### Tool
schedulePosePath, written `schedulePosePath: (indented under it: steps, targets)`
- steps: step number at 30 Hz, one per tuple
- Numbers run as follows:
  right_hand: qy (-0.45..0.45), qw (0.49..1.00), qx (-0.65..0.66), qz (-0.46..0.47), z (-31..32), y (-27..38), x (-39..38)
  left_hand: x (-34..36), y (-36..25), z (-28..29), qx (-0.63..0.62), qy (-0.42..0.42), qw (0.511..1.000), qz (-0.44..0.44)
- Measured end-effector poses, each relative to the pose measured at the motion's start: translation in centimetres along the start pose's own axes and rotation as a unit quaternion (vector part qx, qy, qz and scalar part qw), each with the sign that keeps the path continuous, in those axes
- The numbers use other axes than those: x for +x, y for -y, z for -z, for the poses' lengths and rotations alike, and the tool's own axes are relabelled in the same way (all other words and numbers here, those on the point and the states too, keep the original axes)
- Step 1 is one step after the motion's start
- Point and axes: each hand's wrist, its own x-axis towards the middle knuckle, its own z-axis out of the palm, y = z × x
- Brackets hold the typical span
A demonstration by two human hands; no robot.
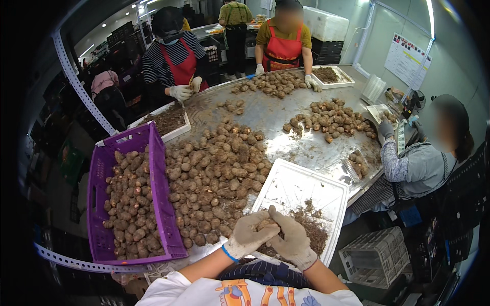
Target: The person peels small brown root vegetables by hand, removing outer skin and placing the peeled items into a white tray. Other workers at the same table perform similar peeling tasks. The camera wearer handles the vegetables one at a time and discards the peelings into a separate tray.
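1. Both gloved hands meet over the near edge of the white tray. The left hand and the right hand are closed together around one small brown tuber, which is mostly hidden between the fingers.
2. Risk: the gloves look soiled, and the grip could slip, dropping the tuber into the dark peelings just beyond the right hand. Whether a blade is held cannot be told.
3. Risk: the heap of tubers, just left of the left hand and beyond it, reaches the tray's edge. Pieces could roll in among the scraps.
4. Further left, the purple crate stands filled; its near corner lies close to the table edge and may tip if nudged.
5. The table is a wet, metallic surface, smeared with soil.
6. Beyond the hands, other aproned people work smaller heaps. The room holds stacked crates and a wall chart.
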Motion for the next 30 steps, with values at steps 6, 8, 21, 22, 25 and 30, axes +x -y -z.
schedulePosePath:
  steps: [6,8,21,22,25,30]
  targets:
    - [0.002,0.999,0.043,0.026,1.1,1.2,0.2,1.2,2.3,1.4,-0.332,-0.081,0.916,0.209]
    - [0.011,0.999,0.021,0.043,1.6,0.7,0.3,1.1,0.3,1.5,-0.306,-0.052,0.931,0.192]
    - [0.020,0.998,0.039,-0.034,0.5,-0.1,-0.4,0.7,1.0,0.6,-0.101,-0.075,0.980,0.151]
    - [0.010,0.998,0.052,-0.029,0.5,-0.1,-0.4,0.7,0.8,0.6,-0.071,-0.087,0.982,0.153]
    - [-0.009,0.996,0.087,-0.025,0.7,0.1,-0.4,1.6,-0.4,0.5,-0.243,-0.169,0.921,0.253]
    - [0.049,0.998,0.008,-0.032,1.5,0.9,0.3,0.3,1.1,0.9,-0.280,-0.025,0.943,0.178]
